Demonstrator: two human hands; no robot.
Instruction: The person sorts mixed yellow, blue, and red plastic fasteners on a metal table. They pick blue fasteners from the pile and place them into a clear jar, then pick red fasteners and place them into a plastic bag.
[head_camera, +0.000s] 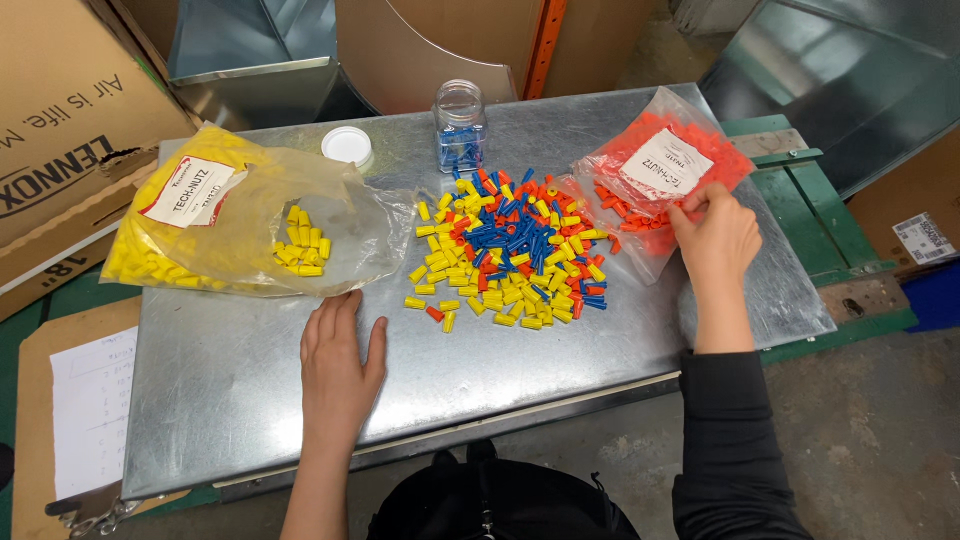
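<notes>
On the metal table (250, 400), near its middle, lies the mixed pile of wire connectors (510, 250), yellow, blue and orange-red all jumbled together, and we work from either side of it. Our right hand (715, 235) rests at the mouth of the bag of orange connectors (660, 160) on the right, fingers curled as if pinching something at the plastic edge, though we cannot tell whether a connector is between them. Our left hand (340, 355) lies flat and open on the bare metal, holding nothing, just near the mouth of the bag of yellow connectors (240, 225) on the left. To sort well, we judge it best to keep each bag's mouth wide and facing the pile, and to pick single colours cleanly rather than raking, since the small caps roll and a few strays already sit apart at the near edge of the pile. At the far side stands a clear jar (460, 125) with blue connectors inside, its white lid (347, 145) off and lying beside it. The slack plastic of the yellow bag droops over its opening and could hinder a drop. A cardboard box (60, 130) crowds the far left, and a clipboard with paper (90, 410) lies lower at the near left.
</notes>
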